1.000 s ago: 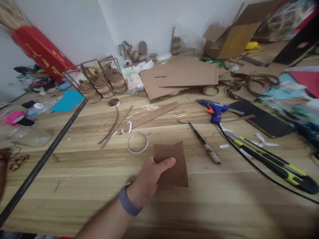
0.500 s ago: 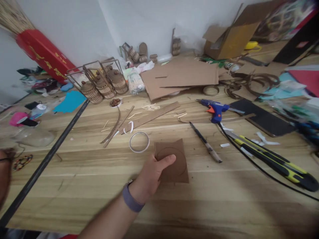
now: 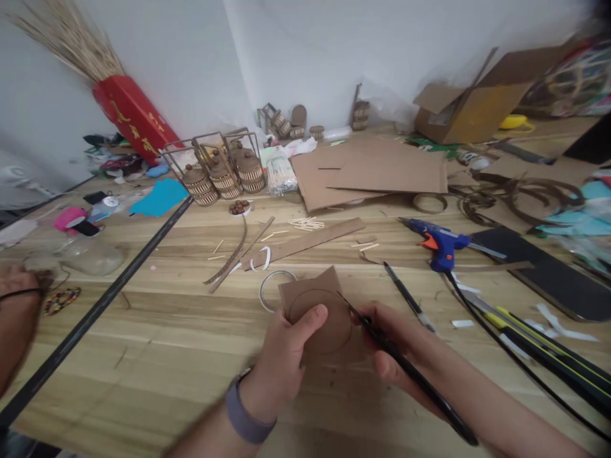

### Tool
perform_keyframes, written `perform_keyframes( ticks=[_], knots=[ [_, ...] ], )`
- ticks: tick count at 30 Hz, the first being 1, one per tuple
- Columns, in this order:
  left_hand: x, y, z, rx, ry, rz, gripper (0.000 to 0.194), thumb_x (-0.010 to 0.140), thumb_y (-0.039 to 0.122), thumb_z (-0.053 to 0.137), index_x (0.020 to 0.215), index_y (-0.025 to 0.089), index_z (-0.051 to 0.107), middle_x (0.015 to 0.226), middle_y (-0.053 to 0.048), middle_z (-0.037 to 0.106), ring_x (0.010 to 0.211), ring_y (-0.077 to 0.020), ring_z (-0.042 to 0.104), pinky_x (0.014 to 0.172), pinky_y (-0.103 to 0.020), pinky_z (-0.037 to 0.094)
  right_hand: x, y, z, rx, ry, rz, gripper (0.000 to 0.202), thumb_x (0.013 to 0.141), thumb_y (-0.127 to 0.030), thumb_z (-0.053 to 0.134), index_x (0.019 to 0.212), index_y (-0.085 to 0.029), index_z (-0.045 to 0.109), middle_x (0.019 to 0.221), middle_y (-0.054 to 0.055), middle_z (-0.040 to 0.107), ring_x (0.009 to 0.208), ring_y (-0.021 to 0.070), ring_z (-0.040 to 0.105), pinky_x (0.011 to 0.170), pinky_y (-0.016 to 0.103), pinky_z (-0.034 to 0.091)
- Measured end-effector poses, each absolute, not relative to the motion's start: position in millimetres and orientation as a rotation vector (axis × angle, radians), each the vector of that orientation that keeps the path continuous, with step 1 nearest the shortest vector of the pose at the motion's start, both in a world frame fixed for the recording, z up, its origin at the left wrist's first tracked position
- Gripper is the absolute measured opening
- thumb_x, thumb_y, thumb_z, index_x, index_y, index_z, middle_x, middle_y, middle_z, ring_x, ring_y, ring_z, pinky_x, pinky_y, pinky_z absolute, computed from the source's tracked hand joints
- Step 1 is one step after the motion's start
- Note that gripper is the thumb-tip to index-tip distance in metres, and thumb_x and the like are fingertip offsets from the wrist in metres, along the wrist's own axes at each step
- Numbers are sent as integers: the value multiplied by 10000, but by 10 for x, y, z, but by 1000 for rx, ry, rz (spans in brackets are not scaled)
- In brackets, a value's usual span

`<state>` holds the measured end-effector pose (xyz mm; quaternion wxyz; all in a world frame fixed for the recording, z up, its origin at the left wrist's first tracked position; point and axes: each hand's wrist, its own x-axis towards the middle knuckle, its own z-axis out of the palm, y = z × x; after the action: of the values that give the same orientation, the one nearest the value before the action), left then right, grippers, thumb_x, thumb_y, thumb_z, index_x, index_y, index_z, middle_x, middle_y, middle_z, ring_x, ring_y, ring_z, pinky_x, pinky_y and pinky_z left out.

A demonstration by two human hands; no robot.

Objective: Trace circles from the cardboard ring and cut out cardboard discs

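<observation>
A brown cardboard piece point(image 3: 334, 318) with a circle drawn on it is pinched in my left hand point(image 3: 291, 343), thumb on top. My right hand point(image 3: 389, 340) grips a long dark tool point(image 3: 410, 369), perhaps scissors or tweezers; its thin tip touches the right part of the cardboard near the drawn line. Partly behind the cardboard lies a white tape ring point(image 3: 267, 289). A pen point(image 3: 405, 292) rests on the table just beyond my right hand.
A blue glue gun point(image 3: 442, 245) and a yellow-black cutter point(image 3: 534, 343) lie on the right. Small lidded baskets point(image 3: 224, 175) and cardboard sheets point(image 3: 372, 168) stand or lie behind. Another person's arm point(image 3: 19, 318) is at the left edge, beyond a black strip point(image 3: 105, 299).
My right hand has come into view with the dark tool, its tip now at the cardboard. My left hand still holds the cardboard, now tilted. The view has shifted.
</observation>
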<state>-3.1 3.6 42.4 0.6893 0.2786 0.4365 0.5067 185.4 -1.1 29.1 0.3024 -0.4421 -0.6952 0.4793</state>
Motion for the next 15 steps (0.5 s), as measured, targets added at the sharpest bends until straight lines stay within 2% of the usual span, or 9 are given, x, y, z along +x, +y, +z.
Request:
perform_keyframes(
  ticks=[3, 7, 12, 15],
  knots=[
    [-6, 36, 441, 617, 985, 1141, 493, 681, 377, 846, 1132, 206, 744, 1017, -81, 799, 1070, -334, 718, 966, -438, 562, 1886, -63, 376, -1152, -1765, 1259, 627, 840, -830, 495, 963, -247, 691, 700, 23, 576, 608, 202, 531, 517, 298, 460],
    [3, 11, 459, 616, 1013, 1105, 412, 679, 378, 861, 1025, 178, 763, 1016, -91, 800, 1064, -333, 717, 953, -428, 561, 1927, -86, 464, -1200, -1748, 1198, 633, 806, -832, 539, 1014, -278, 764, 680, 59, 672, 591, 234, 614, 488, 303, 532],
    [4, -24, 493, 608, 1007, 1066, 364, 685, 387, 862, 957, 162, 776, 1005, -89, 805, 1060, -332, 720, 902, -399, 578, 1956, -87, 482, -1159, -1847, 1191, 629, 834, -796, 549, 1126, -278, 752, 675, 56, 712, 571, 246, 657, 474, 300, 562],
    [6, -23, 527, 593, 1000, 1066, 315, 658, 390, 868, 856, 163, 775, 942, -80, 809, 992, -323, 741, 842, -376, 590, 1953, -97, 477, -1170, -1838, 1143, 624, 829, -791, 563, 1129, -279, 756, 704, 57, 730, 586, 249, 677, 488, 299, 579]
  ],
)
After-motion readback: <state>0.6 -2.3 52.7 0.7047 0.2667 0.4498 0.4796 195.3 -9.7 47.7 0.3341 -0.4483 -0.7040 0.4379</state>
